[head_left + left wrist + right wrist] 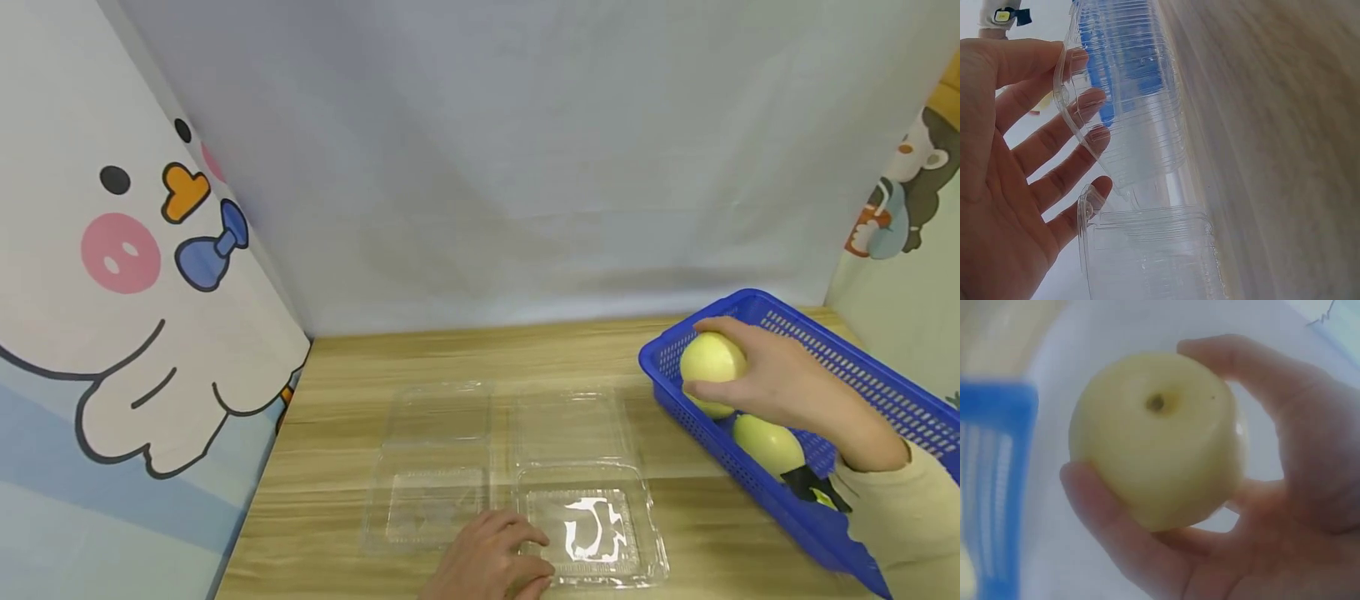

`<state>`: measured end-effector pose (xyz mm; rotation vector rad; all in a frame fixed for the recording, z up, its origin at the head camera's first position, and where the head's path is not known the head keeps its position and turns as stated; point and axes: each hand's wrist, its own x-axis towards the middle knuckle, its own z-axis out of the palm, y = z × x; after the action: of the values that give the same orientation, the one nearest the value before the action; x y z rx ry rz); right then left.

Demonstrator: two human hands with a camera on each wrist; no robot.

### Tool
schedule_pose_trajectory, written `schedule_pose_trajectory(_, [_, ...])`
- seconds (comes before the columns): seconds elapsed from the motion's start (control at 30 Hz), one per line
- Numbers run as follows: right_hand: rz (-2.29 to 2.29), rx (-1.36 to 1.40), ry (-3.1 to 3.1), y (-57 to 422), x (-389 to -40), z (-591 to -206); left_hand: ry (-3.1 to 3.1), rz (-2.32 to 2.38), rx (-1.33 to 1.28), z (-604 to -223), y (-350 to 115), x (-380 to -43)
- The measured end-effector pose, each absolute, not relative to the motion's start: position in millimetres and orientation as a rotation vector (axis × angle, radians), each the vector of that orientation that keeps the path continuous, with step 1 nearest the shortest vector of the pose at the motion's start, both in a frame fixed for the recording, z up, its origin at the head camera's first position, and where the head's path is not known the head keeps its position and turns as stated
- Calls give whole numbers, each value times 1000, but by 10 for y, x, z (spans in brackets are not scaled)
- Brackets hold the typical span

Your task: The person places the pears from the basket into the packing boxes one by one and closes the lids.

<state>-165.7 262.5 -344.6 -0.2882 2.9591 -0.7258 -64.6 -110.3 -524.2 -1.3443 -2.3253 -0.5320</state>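
A pale yellow pear [1154, 450] is gripped in my right hand [780, 379], thumb and fingers curved round its sides. In the head view this hand is over the far end of the blue basket [750, 492]. Another yellow-green pear [768, 446] lies in the basket below my wrist. My left hand [491, 554] rests between two clear plastic containers, its spread fingers touching the rim of the right container [648, 533]. Seen from the left wrist, these fingers [1054, 137] lie against the transparent plastic. The left container [375, 500] lies with its lid folded back.
The wooden table [300, 517] ends against a pale backdrop [525, 167]. A cartoon-printed panel [90, 333] borders the left side, and another printed panel [885, 308] stands at the right. A dark band with a yellow-green tag [817, 492] is at my right sleeve.
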Motion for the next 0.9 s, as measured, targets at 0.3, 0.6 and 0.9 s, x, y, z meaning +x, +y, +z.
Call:
schedule_pose_trajectory(0.3, [-850,-564,2912,2015,-1291,-3937,-2338,-535,-1335,-5252,-1100,-655])
schedule_pose_trajectory(0.6, [-722,-518,2922,1585,-998,-4293,-2354,-530,-1337,-5233,-1094,-658])
schedule_pose_trajectory(0.9, [-640,-442,2849,1418,-896,-4555,-2373,-539,-1335,-5226,-1098,-652])
